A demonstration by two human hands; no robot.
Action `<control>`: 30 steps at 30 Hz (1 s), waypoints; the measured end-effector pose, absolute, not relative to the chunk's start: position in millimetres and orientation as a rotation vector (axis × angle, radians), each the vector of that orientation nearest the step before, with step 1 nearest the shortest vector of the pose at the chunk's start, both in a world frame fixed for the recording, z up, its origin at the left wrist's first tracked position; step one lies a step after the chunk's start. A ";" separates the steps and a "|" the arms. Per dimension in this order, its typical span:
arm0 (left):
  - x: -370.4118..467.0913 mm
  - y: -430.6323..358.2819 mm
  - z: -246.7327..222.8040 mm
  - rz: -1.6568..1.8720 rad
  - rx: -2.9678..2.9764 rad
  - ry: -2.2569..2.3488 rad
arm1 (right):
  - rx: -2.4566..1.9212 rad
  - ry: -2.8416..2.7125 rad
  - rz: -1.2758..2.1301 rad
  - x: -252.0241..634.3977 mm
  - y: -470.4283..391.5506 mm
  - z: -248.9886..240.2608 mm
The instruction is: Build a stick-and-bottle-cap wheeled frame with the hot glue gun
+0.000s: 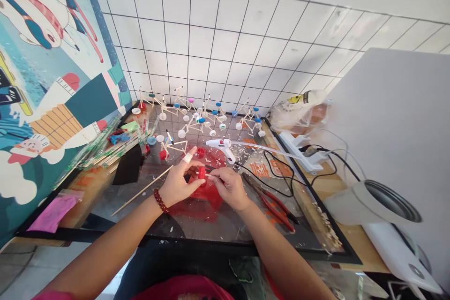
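Note:
My left hand (pixel 180 177) pinches a red bottle cap (pixel 201 172) between thumb and fingers, over the middle of the table. Its index finger, wrapped in a white bandage, points up and away. From the right, my right hand (pixel 230 186) closes on a short pale wooden stick (pixel 208 175) whose end reaches the cap; whether it goes into the cap I cannot tell. Just beyond the hands lie another red cap (pixel 200 152) and a white glue gun (pixel 223 148). A long wooden skewer (pixel 142 191) rests left of my left hand.
Several stick-and-cap models (pixel 200 119) stand along the back. Red-handled pliers (pixel 272 201) lie at the right, near the glue gun's black cord (pixel 291 183). Farther right are a white power strip (pixel 304 152) and a grey-white bin (pixel 372 201). Bundled sticks (pixel 105 152) and a pink packet (pixel 54 211) lie left.

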State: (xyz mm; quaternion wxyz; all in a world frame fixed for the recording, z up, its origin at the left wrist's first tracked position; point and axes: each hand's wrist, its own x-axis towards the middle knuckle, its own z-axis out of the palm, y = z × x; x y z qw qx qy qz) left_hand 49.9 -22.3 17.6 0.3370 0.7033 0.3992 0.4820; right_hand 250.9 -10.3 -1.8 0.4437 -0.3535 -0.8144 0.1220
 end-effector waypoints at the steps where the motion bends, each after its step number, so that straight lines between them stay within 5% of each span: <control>1: 49.7 -22.2 16.6 1.254 1.831 1.052 | -0.877 -2.017 0.319 250.5 -10.5 -2.3; 10: 48.2 -19.1 3.4 1.252 1.834 0.909 | -0.907 -1.992 0.998 250.5 -7.3 0.7; 20: 54.8 -20.7 5.2 1.258 1.608 1.008 | -0.959 -1.799 0.845 248.2 -3.7 -11.3; 30: 50.8 -17.5 -6.8 1.239 1.736 0.896 | -0.985 -1.855 1.327 254.1 -2.5 -2.9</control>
